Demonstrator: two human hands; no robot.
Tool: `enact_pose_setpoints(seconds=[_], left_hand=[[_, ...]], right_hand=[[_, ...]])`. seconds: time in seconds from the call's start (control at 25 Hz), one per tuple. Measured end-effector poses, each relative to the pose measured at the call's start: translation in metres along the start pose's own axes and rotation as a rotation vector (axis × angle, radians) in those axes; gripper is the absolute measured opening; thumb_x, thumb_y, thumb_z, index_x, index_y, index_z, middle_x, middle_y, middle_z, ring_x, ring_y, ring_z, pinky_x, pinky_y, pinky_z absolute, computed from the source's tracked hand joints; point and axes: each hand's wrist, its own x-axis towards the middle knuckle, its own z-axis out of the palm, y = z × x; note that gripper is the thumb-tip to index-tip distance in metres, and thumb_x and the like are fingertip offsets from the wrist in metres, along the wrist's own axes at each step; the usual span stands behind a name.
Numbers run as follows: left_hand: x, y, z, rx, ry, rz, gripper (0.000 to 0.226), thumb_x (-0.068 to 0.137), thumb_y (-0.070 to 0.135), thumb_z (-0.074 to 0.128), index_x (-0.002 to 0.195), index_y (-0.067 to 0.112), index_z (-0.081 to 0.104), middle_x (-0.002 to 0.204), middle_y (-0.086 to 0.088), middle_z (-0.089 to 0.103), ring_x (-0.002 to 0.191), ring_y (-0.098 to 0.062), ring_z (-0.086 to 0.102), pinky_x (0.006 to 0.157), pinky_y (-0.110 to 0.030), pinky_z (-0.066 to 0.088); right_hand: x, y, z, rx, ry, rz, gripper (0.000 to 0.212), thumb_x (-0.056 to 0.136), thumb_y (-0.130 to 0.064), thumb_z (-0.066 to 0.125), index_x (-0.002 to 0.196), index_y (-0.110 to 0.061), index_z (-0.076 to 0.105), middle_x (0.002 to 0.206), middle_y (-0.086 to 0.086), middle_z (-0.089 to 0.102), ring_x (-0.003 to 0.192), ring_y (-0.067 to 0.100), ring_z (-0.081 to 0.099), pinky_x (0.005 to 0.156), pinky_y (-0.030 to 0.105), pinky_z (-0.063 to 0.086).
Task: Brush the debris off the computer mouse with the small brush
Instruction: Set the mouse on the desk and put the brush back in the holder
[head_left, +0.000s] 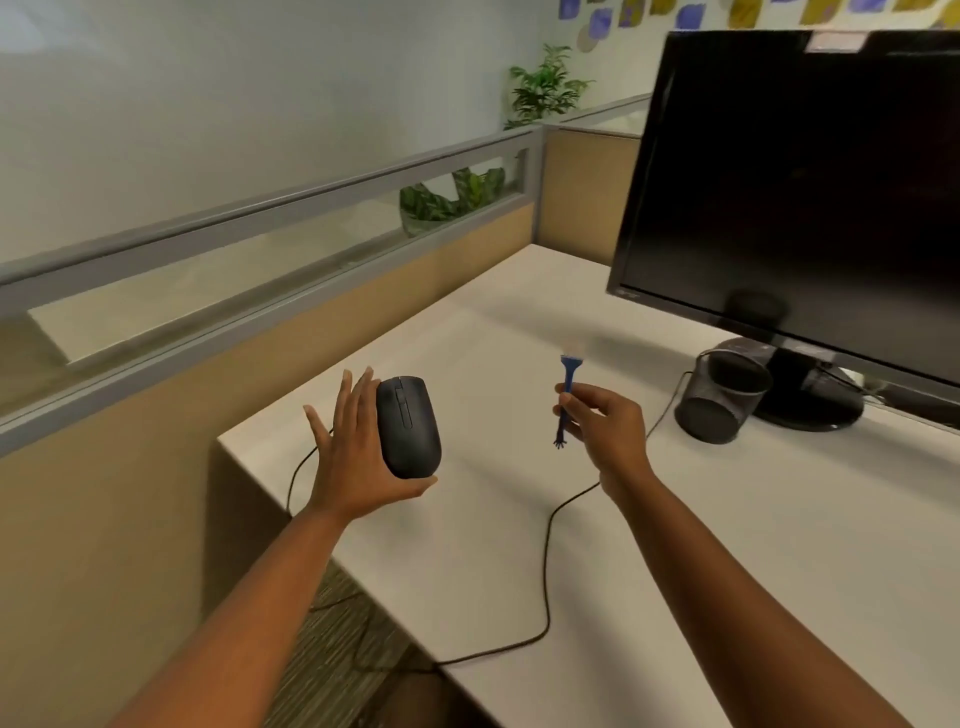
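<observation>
Your left hand (358, 447) cradles the black computer mouse (409, 426) in the lower middle of the frame, palm up with the fingers straight behind it and the thumb under its rear end, so the button side and scroll wheel face you and stay bare for brushing. It appears lifted off the bench (753, 545), which would let loosened debris fall away rather than settle beside it. Your right hand (605, 431), just right of centre, pinches the small brush (567, 387) by the middle of its blue handle, pale bristles pointing up and away, well apart from the mouse; that grip seems meant for short, light strokes. No bristle touches the mouse, so I judge the sweeping is not under way at this instant. The mouse cable (545, 571) trails loosely across the bench, leaving slack for tilting.
</observation>
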Motion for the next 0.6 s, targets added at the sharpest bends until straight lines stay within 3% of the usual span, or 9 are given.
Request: enact_pose_setpoints(seconds=[0.16,0.36,0.6], left_hand=[[0.035,0.038,0.027,-0.052,-0.05,0.085,0.128,0.048,0.066,0.069,0.146,0.01,0.009,0.155,-0.002,0.009,0.141,-0.016,-0.01,0.107,-0.06,-0.006],[0.071,0.08,0.067,-0.115,-0.175,0.205,0.129,0.049,0.055,0.083,0.146,0.014,0.007,0.155,0.001,0.008,0.141,-0.015,-0.009,0.109,-0.059,-0.008],[0.102,0.107,0.107,-0.116,-0.362,0.305,0.129,0.046,0.059,0.075,0.146,0.018,0.005,0.154,0.001,0.011,0.141,-0.015,-0.007,0.108,-0.055,-0.014]], right_hand=[[0.029,-0.005,-0.054,-0.012,0.155,-0.023,0.012,0.086,-0.004,0.057,0.095,-0.008,0.064,0.088,0.008,0.065,0.075,0.015,0.065,0.068,0.021,0.052],[0.053,0.0,-0.103,-0.055,0.284,-0.028,0.011,0.082,-0.005,0.062,0.09,-0.012,0.065,0.08,0.003,0.065,0.078,0.019,0.065,0.07,0.025,0.053],[0.071,0.008,-0.139,-0.103,0.387,-0.04,0.021,0.081,-0.01,0.065,0.101,-0.007,0.065,0.089,0.002,0.065,0.08,0.015,0.064,0.068,0.021,0.052]])
